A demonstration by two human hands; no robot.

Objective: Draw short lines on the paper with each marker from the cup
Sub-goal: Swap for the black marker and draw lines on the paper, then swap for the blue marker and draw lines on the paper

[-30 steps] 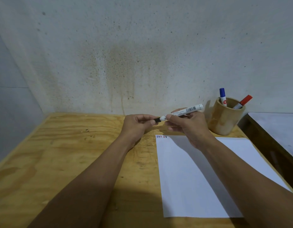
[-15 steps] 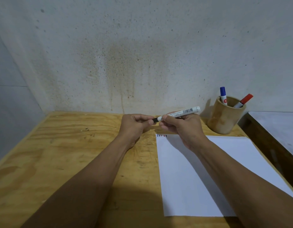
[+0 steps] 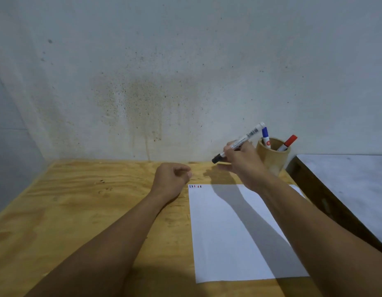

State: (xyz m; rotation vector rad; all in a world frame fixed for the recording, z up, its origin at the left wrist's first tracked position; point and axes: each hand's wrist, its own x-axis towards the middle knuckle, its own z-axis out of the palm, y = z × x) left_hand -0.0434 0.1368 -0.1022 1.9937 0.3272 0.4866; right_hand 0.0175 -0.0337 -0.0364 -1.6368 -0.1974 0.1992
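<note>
Right hand [image 3: 242, 161] gripped a white black-capped marker [image 3: 239, 142] tilted near the table's far edge; left hand [image 3: 171, 179] was loosely curled, holding nothing visible.

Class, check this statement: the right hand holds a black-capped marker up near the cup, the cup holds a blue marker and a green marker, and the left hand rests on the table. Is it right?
Not quite. The head view shows the cup holding a blue marker and a red marker, not a green one. The rest stands: the right hand holds the black-capped marker near the cup, and the left hand rests on the table.
</note>
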